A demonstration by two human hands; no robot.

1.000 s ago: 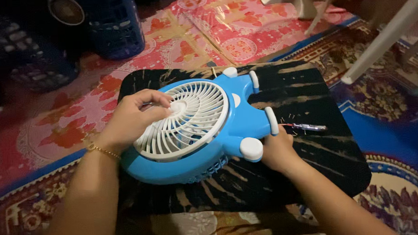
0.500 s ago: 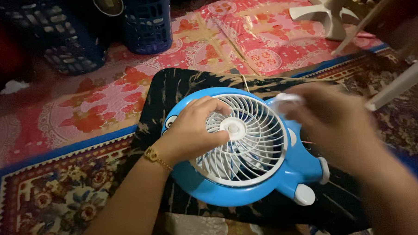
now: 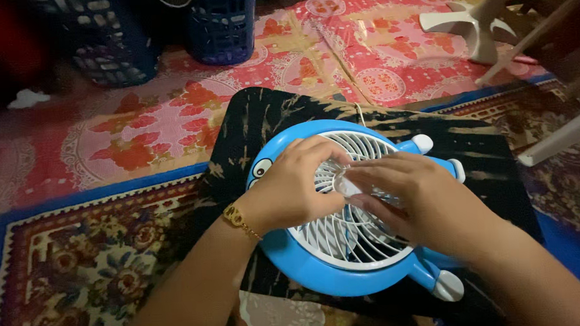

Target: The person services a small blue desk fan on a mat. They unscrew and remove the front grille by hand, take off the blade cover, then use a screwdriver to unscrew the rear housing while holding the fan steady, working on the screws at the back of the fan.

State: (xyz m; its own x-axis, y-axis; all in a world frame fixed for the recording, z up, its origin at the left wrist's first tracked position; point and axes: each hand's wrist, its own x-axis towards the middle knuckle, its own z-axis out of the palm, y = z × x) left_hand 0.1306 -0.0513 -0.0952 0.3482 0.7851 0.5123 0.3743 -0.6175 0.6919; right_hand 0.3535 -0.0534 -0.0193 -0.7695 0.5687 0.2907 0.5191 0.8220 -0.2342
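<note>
Blue plastic cartoon-shaped fan with white round grille (image 3: 344,244) lying face up on black streaked mat (image 3: 250,129), mat spread over red floral floor covering (image 3: 141,133). Left hand (image 3: 294,185) curled over grille's left-centre, fingers bent and pressing on the slats; gold chain bracelet (image 3: 242,221) at wrist. Right hand (image 3: 413,194) now across grille centre, where half a second back it hovered blurred above the upper right rim; fingertips pinched on a small clear piece (image 3: 348,185), kind unclear. Both hands now meeting at the hub: work judged shifted from fan's edge to grille middle. Dark blue lattice baskets (image 3: 221,24) behind, white plastic chair legs (image 3: 472,28) far right.
</note>
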